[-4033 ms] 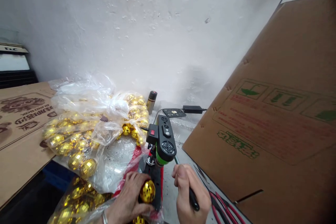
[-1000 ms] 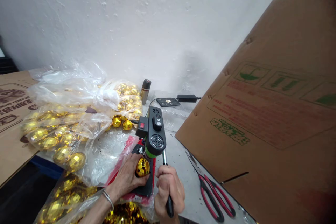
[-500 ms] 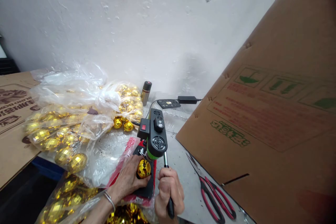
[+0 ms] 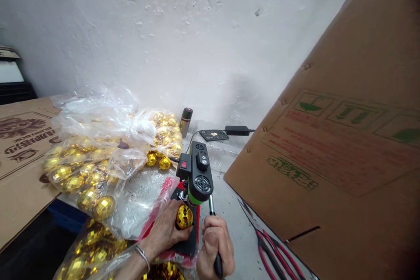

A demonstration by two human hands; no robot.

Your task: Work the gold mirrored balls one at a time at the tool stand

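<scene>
A small black bench drill press (image 4: 201, 175) with a red switch stands on the table. On its base, below the drill head, sits a gold mirrored ball (image 4: 184, 217). My left hand (image 4: 166, 227), a bracelet at its wrist, grips this ball between thumb and fingers. The tip of the drill is hidden beneath the head. Closed around the black grip of the press's lever (image 4: 211, 205) is my right hand (image 4: 216, 243), to the right of the base. Pink and clear plastic lies under and beside the press.
Clear bags of gold balls (image 4: 88, 175) fill the left side, with a flat carton (image 4: 26, 140) behind. Red-handled scissors (image 4: 272, 245) lie at right, against a large cardboard box (image 4: 328, 140). A dark-capped can (image 4: 186, 121) and a black power adapter (image 4: 236, 130) are near the wall.
The whole view has shifted slightly, so everything appears a little lower and further right. Both hands keep their grips, on the ball and on the lever.
</scene>
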